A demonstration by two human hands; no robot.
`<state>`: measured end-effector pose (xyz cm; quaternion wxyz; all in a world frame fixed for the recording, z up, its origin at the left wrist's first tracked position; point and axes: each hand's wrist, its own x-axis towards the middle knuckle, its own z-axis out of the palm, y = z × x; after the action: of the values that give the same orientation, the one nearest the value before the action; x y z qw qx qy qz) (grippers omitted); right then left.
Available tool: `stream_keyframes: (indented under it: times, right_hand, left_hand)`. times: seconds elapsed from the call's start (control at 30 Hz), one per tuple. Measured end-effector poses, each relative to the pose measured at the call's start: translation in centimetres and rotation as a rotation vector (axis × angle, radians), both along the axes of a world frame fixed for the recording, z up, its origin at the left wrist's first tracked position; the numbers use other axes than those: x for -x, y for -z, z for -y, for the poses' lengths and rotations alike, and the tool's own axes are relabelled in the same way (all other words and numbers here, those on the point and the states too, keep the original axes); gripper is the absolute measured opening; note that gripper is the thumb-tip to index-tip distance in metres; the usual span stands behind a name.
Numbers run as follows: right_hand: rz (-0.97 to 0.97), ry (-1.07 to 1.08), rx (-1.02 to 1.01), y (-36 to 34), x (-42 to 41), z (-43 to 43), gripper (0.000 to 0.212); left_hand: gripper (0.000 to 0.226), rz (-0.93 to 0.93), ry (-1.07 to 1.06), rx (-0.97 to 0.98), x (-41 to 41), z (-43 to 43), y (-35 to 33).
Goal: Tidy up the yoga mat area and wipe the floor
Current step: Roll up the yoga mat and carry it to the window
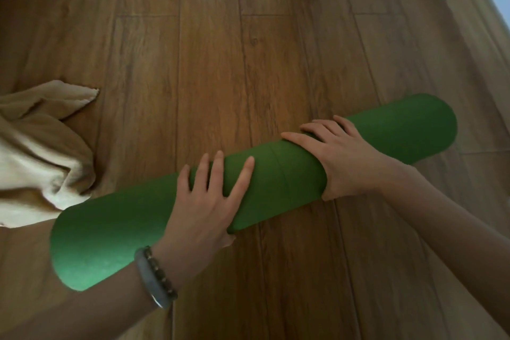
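Yoga mat point(289, 174), rolled into a thick green tube, runs on a slant across the frame, from the lower left up to the middle right. Both our hands are clamped on it near its middle, a little apart from each other.

Our left hand point(209, 201) comes in from the lower left. Its fingers lie spread over the top of the roll and its thumb is tucked under the near side. Our right hand point(339, 157) comes in from the lower right. Its fingers are wrapped over the far side and its thumb is under the near edge.

Two faint curved lines cross the green surface between our hands (seams or print, we cannot tell), and we can read no letters in them.

Below the roll is the wooden floor point(209, 50), brown planks running up the frame. We cannot tell whether the roll touches it or is held just above it.

A crumpled beige cloth point(36, 152) lies on the planks at the left edge, and the roll's lower-left end overlaps its corner in our view.

Two bracelets point(157, 276) sit on our left wrist, one pale and smooth, one of dark beads.
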<state>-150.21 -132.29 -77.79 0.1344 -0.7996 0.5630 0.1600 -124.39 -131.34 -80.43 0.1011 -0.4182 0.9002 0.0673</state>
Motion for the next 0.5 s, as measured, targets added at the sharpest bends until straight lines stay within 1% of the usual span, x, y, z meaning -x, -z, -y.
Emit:
stream_keyframes:
  times: [0.07,0.1,0.13,0.17,0.2,0.23,0.27,0.3,0.37,0.4,0.47,0.5]
  right_hand:
    - [0.072,0.098,0.113,0.1,0.3,-2.0,0.114]
    - [0.128,0.181,0.239,0.5,0.4,-3.2,0.106]
    - [0.171,0.260,0.416,1.0,0.2,-4.4,0.088]
    - [0.207,0.334,0.566,1.7,-0.3,-5.7,0.064]
    - [0.252,0.379,0.643,2.6,-0.9,-6.9,0.043]
    - [0.316,0.412,0.617,3.4,-1.7,-7.8,0.029]
    - [0.392,0.483,0.509,3.9,-2.7,-8.4,0.022]
    - [0.477,0.604,0.373,4.3,-3.6,-8.8,0.019]
    - [0.720,0.941,0.060,4.4,-5.1,-8.7,0.024]
    - [0.880,1.122,-0.080,4.5,-5.6,-8.3,0.029]
    - [1.277,1.417,-0.281,4.8,-6.0,-7.6,0.040]
    - [1.463,1.505,-0.351,5.0,-6.2,-7.5,0.043]
  left_hand:
    - [0.145,0.010,-0.003,-0.012,0.0,0.6,0.0]
    - [0.145,0.022,-0.004,-0.031,0.0,1.3,-0.2]
    - [0.145,0.038,0.009,-0.041,0.0,2.2,-0.5]
    - [0.142,0.042,0.026,-0.057,-0.1,3.2,-0.8]
    - [0.139,0.036,0.029,-0.095,-0.2,4.1,-0.9]
    - [0.136,0.033,0.028,-0.126,-0.2,4.8,-0.9]
    - [0.135,0.040,0.027,-0.150,-0.1,5.4,-1.0]
    - [0.135,0.042,0.031,-0.169,-0.1,5.7,-1.1]
    - [0.134,0.029,0.026,-0.199,-0.2,5.8,-1.1]
    - [0.133,0.023,0.022,-0.209,-0.2,5.9,-1.0]
    - [0.130,0.004,0.004,-0.254,-0.2,5.9,-1.1]
    - [0.129,-0.016,-0.015,-0.299,-0.3,5.8,-1.2]
